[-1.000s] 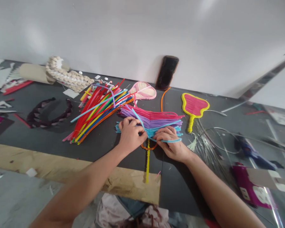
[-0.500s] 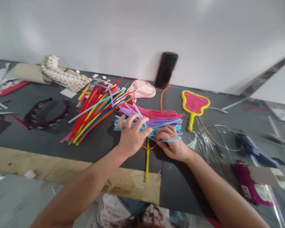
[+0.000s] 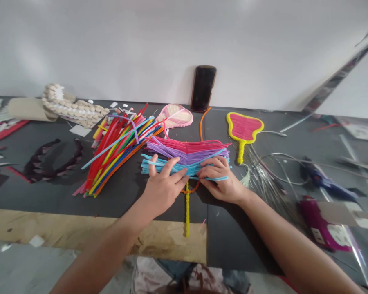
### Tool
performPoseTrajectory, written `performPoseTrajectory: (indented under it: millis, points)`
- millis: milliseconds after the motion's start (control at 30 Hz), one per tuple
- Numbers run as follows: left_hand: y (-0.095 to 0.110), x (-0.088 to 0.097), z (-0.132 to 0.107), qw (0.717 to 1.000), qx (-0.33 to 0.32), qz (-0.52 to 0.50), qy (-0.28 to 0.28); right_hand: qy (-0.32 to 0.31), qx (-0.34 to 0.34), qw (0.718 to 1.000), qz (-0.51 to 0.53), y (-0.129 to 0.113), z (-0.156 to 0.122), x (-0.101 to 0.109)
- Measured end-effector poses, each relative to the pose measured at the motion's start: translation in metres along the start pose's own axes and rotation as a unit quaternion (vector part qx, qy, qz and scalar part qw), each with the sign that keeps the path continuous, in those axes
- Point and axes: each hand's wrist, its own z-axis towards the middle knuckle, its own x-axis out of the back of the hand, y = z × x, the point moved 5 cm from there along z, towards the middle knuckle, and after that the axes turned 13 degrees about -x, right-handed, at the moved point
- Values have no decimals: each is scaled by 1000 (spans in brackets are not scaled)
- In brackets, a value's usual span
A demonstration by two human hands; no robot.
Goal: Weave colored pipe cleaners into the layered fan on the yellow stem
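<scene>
Left hand [image 3: 162, 192], fingers spread wide, is settling back down onto the fanned bundle of sky-blue, purple and pink pipe cleaners [image 3: 187, 152], while the right hand [image 3: 220, 180] is pinching its lower blue strands, above the dark table mat [image 3: 49, 200].

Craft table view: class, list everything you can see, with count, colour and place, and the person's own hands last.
Pipe cleaner bundle: one, pink, purple and blue, under the hands.
Loose pipe cleaners: many, mixed colours, heaped left of the bundle.
Pipe cleaner hand fan: one, pink with yellow rim, right of the bundle.
Fan frame: one, pale pink, behind the bundle.
Phone: one, black, leaning on the wall.
Braided loop: one, dark plum, far left.
Glue gun: one, blue, far right.
Left hand: one, fingers spread on the bundle.
Right hand: one, curled over the bundle's front.
</scene>
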Motion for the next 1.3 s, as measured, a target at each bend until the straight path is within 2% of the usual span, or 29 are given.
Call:
performPoseTrajectory:
  millis: [167,300,400,467,500,533,567,633,733,800,900,1300]
  points:
    - [1,-1,-1,1000,11,1,-27,15,-19,1000,18,4,1,8]
    - [0,-2,-2,999,23,-8,-23,68,-93,990,85,13,0,17]
    - [1,-3,-3,999,22,5,-28,185,-146,965,116,18,-6,33]
    - [1,-5,-3,999,24,15,-36,279,-134,949,65,12,-14,46]
    - [1,-6,-3,999,27,20,-38,304,-103,947,20,4,-16,51]
    - [1,-6,-4,999,29,24,-40,303,-59,951,-27,-6,-17,51]
    - [2,-7,-4,998,29,26,-42,277,-11,958,-69,-15,-17,48]
    - [2,-7,-4,998,28,31,-42,177,66,975,-115,-30,-15,33]
    - [4,-6,-4,998,27,34,-47,55,57,986,-146,-33,-11,7]
    - [5,-5,-4,998,32,35,-46,13,39,985,-168,-31,-9,-6]
    - [6,-2,-3,998,38,35,-38,-12,38,981,-190,-27,-8,-15]
    - [8,0,-5,998,52,14,-40,-33,46,972,-228,-24,-8,-18]
